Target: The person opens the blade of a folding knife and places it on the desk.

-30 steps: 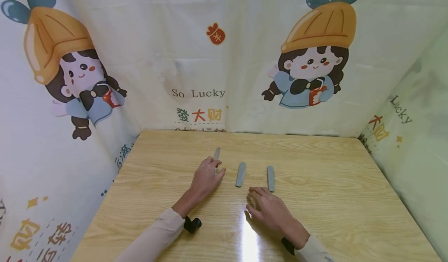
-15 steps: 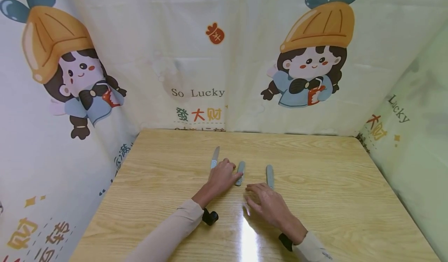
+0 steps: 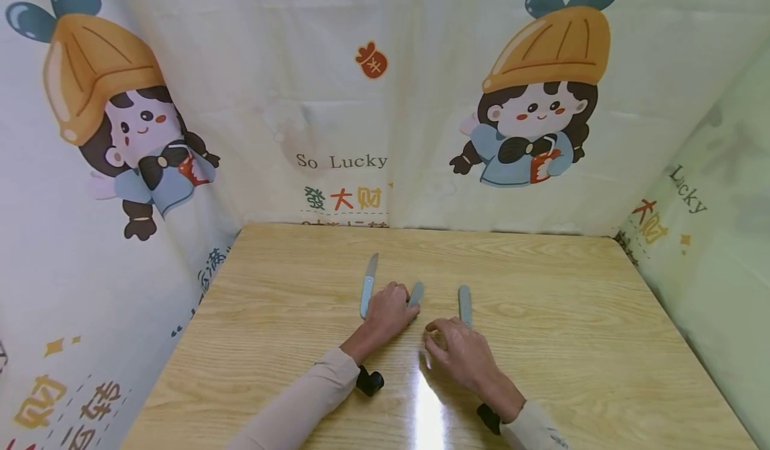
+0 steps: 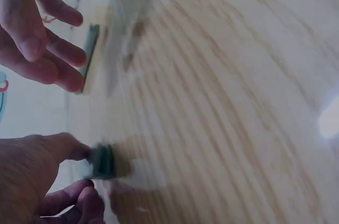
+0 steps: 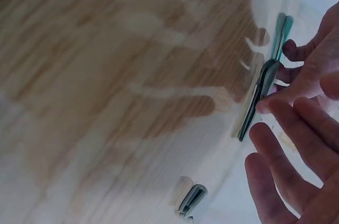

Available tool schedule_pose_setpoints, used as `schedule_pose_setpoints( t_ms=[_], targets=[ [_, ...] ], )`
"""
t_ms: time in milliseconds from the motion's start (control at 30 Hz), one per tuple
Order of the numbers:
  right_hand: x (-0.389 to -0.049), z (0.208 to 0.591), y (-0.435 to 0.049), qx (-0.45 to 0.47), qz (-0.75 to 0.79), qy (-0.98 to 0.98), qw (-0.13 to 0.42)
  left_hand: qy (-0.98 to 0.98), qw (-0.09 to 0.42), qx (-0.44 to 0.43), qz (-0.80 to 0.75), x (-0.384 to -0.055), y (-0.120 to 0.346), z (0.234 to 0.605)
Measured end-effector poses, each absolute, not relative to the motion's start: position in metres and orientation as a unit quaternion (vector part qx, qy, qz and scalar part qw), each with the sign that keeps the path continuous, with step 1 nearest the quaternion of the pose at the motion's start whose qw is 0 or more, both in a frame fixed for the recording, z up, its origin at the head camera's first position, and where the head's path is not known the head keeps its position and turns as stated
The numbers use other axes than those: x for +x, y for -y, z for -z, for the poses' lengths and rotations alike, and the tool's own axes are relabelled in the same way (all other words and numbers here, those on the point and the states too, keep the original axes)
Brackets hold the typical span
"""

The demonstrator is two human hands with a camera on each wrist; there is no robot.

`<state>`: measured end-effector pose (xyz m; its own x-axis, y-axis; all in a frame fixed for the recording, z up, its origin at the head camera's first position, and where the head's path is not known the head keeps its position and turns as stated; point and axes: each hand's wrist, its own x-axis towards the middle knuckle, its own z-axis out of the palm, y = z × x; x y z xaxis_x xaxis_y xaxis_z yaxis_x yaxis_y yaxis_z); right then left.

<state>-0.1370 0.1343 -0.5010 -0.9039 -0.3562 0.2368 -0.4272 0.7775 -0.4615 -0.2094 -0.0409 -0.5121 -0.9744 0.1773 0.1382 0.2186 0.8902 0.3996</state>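
Note:
My left hand (image 3: 390, 309) pinches the middle folding knife (image 3: 416, 293), folded, with a grey handle. In the left wrist view, the thumb and fingertips of the left hand (image 4: 37, 176) meet at the end of this folding knife (image 4: 100, 161). Left of it lies an unfolded knife (image 3: 368, 286), its pale blue handle toward me and its blade pointing away. The right hand (image 3: 460, 353) holds nothing, fingers loosely bent, just short of another folded knife (image 3: 465, 304). In the right wrist view, the right hand's spread fingers (image 5: 273, 187) are apart from the middle folding knife (image 5: 259, 97).
The knives lie on a light wood-grain table (image 3: 571, 316), which mirrors a bright glare near its front. A printed cloth (image 3: 421, 116) with cartoon figures hangs behind the table and along both sides. Black wrist cameras sit on both forearms.
My left hand has moved right, from the unfolded knife to the middle folded one, and now pinches it. The unfolded knife's handle has come into sight. The right hand has barely moved.

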Motion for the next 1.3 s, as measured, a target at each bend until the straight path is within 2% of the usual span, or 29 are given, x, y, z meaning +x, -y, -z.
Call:
schedule_pose_setpoints(
  t_ms=[233, 533, 733, 1033, 1300],
  targets=[
    [-0.138, 0.501, -0.135, 0.178, -0.283, 0.941, 0.054, 0.949, 0.016, -0.082, 0.304, -0.209, 0.046, 0.510],
    [-0.141, 0.502, -0.139, 0.161, -0.307, 0.938, 0.021, 0.864, -0.040, -0.022, 0.501, -0.205, 0.059, 0.507],
    [-0.150, 0.503, -0.139, 0.139, -0.408, 0.903, 0.001, 0.809, -0.082, 0.007, 0.582, -0.200, 0.064, 0.504],
    [-0.158, 0.498, -0.140, 0.103, -0.615, 0.776, -0.091, 0.728, -0.166, 0.033, 0.665, -0.185, 0.065, 0.495],
    [-0.162, 0.495, -0.136, 0.049, -0.679, 0.720, -0.132, 0.719, -0.171, -0.004, 0.674, -0.174, 0.063, 0.492]
  ],
)
